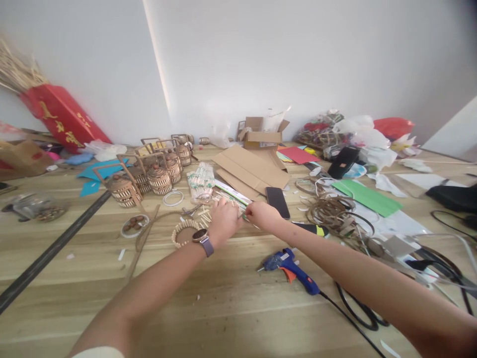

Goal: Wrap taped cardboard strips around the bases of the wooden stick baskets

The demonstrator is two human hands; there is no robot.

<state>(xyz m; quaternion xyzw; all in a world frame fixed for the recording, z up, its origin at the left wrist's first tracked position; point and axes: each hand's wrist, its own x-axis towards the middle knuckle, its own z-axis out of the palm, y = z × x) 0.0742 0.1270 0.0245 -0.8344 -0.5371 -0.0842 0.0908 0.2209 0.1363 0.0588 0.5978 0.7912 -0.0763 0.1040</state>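
Both my arms reach forward over a wooden floor (231, 308). My left hand (222, 220), with a watch on its wrist, is curled with its fingers closed among short pale wooden sticks (204, 213). My right hand (261, 215) is closed in a pinch right beside it, gripping something thin and greenish that I cannot make out. A ring of wooden pieces (183, 232) lies just left of my left wrist. A plastic packet of sticks (200, 183) lies behind the hands.
A blue glue gun (289, 266) with a black cable lies near my right forearm. A black phone (278, 201), flat cardboard (249, 169), several small woven baskets (156, 176), coiled strips (335, 211), coloured paper and bags surround the hands.
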